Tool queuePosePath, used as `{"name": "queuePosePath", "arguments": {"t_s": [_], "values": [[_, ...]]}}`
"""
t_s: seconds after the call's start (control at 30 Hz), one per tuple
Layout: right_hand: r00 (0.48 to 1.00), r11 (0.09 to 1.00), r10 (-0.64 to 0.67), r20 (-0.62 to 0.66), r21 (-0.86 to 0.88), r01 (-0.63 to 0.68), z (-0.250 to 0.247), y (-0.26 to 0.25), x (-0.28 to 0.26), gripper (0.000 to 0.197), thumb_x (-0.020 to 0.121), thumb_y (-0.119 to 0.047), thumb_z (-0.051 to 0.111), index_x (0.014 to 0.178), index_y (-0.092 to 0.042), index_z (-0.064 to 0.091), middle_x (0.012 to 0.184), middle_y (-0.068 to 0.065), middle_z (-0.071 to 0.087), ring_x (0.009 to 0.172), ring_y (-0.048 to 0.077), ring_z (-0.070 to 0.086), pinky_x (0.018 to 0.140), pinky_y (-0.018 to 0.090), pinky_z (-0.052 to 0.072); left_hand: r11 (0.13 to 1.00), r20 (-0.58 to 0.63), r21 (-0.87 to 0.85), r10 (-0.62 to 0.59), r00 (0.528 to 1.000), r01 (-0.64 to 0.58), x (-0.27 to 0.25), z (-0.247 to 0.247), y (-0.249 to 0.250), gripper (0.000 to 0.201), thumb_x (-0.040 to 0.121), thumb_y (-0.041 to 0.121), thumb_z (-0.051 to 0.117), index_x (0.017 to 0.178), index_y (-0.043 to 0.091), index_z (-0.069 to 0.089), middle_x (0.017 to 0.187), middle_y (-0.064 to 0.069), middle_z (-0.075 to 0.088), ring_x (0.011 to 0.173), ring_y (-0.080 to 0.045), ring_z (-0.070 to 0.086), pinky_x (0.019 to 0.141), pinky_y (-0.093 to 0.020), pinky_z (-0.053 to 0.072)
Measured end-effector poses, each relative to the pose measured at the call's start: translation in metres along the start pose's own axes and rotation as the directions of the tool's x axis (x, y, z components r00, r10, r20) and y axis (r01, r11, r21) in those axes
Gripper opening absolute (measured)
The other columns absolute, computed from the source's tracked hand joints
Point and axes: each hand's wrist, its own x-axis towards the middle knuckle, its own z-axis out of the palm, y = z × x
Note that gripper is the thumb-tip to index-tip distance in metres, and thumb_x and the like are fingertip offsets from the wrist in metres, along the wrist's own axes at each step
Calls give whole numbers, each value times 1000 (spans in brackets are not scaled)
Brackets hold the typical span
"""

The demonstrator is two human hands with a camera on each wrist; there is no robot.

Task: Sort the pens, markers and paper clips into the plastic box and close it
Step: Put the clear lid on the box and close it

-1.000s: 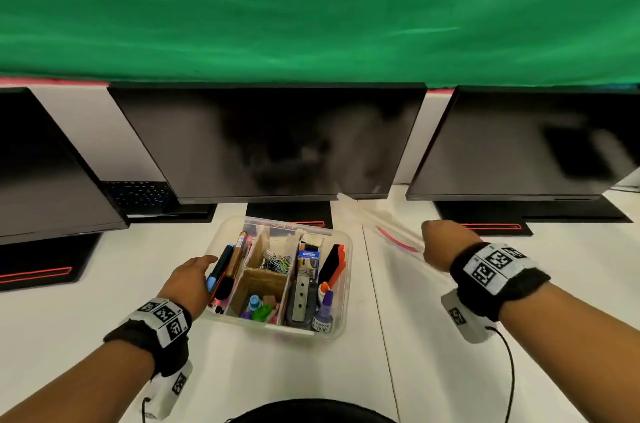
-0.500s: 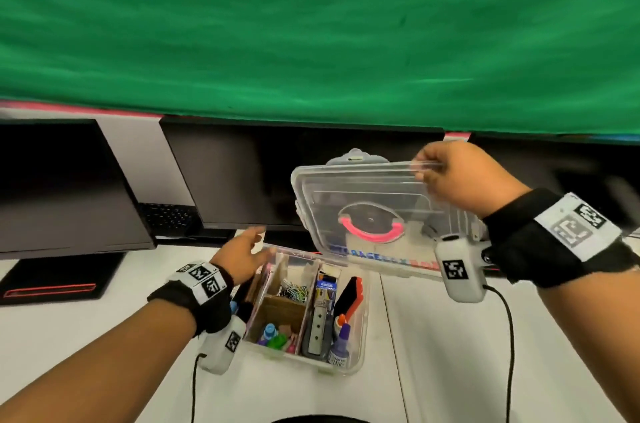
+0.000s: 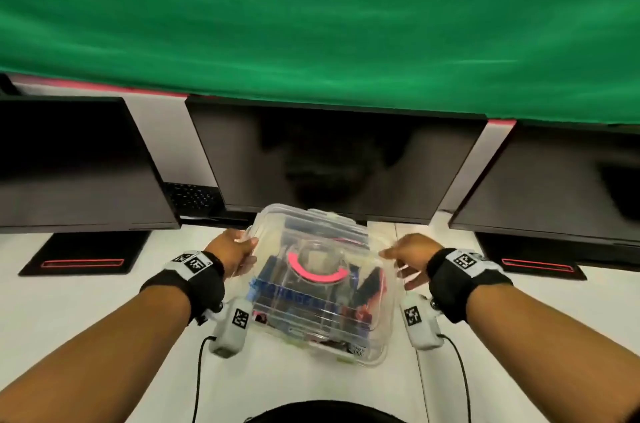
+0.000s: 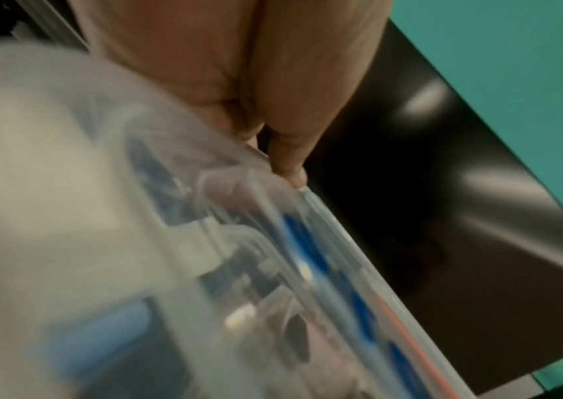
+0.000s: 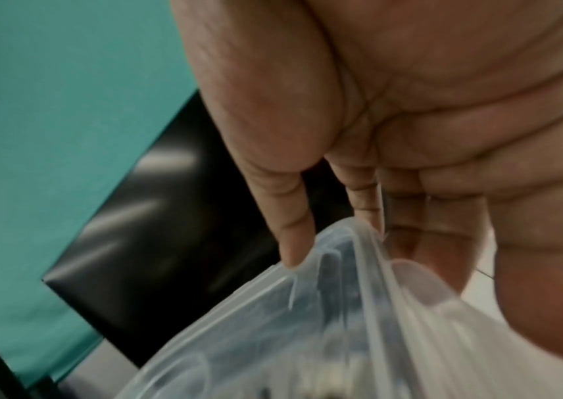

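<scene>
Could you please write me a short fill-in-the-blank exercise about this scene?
1. The clear lid sits over the plastic ____.
2. The curved handle on the lid is ____.
3. Each hand, left hand and right hand, holds one ____ of the lid.
4. The monitors behind are ____.

Missing words: box; pink; side; off

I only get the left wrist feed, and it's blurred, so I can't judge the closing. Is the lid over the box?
Observer: Yes. In the head view the clear lid lies over the plastic box, with the pink handle facing up.
Operator: Where is the right hand?
Observer: The right hand is at the lid's right edge. The right wrist view shows its thumb above the rim and its fingers below, pinching it.
</scene>
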Motion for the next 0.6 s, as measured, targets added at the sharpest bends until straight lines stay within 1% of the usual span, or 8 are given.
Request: {"name": "queuePosePath", "arguments": {"t_s": [0.07, 0.13, 0.17, 0.2, 0.23, 0.3, 0.4, 0.6], "values": [[999, 998, 30, 13, -58, -29, 14, 7, 1, 26, 84, -17, 67, 100, -10, 48, 91, 7, 53, 88, 26, 56, 65, 38, 54, 999, -55, 46, -21, 998, 24, 6, -3, -8, 20, 94, 9, 52, 111, 12, 42, 66, -11, 48, 29, -9, 50, 34, -13, 44], [1000, 994, 21, -12, -106, -22, 24, 8, 1, 38, 83, -12, 67, 114, -8, 47, 100, 9, 54, 94, 27, 56, 70, 40, 56, 986, -86, 164, -25, 996, 39, 9, -7, -12, 25, 93, 10, 53, 116, 10, 43, 72, -14, 55, 46, -22, 58, 40, -19, 51], [1000, 991, 16, -27, -131, -19, 27, 9, 1, 42, 82, -9, 66, 119, -7, 46, 104, 11, 54, 94, 27, 56, 74, 40, 57, 962, -84, 272, -15, 996, 37, 11, -9, -14, 28, 92, 12, 53, 118, 9, 44, 82, -18, 60, 62, -30, 63, 52, -27, 58], [999, 988, 16, -36, -156, -21, 30, 10, 1, 44, 83, -7, 65, 122, -5, 46, 106, 13, 54, 94, 27, 57, 76, 41, 57, 910, -85, 414, 8, 996, 28, 11, -11, -15, 31, 91, 15, 55, 120, 9, 45, 97, -22, 63, 80, -35, 66, 69, -35, 60], [999, 985, 18, -38, -172, -24, 31, 12, 1, 45, 83, -6, 64, 123, -4, 46, 107, 14, 54, 94, 27, 57, 78, 41, 57, 832, -90, 554, 40, 995, 17, 10, -12, -16, 34, 91, 18, 56, 122, 10, 46, 110, -22, 62, 95, -37, 64, 82, -37, 56], [999, 980, 25, -45, -194, -33, 32, 16, 0, 47, 82, -5, 65, 124, -6, 44, 107, 12, 53, 98, 28, 58, 81, 42, 57, 690, -78, 724, 94, 992, -9, 8, -12, -17, 38, 91, 23, 56, 126, 12, 47, 124, -18, 59, 110, -34, 58, 94, -35, 48], [997, 978, 26, -74, -205, -41, 30, 23, -1, 52, 80, -7, 68, 124, -11, 40, 105, 10, 52, 103, 30, 58, 81, 42, 58, 615, -29, 787, 111, 993, -46, 7, -7, -19, 42, 91, 25, 57, 129, 14, 46, 131, -14, 56, 117, -30, 55, 100, -35, 44], [994, 994, 64, -94, -83, -72, 29, 38, -4, 53, 80, -10, 70, 126, -12, 42, 114, 13, 56, 100, 30, 59, 71, 36, 56, 637, -29, 768, 126, 992, -58, 4, 2, -18, 38, 90, 21, 58, 126, 12, 48, 125, -14, 60, 113, -30, 57, 96, -33, 45]]}}
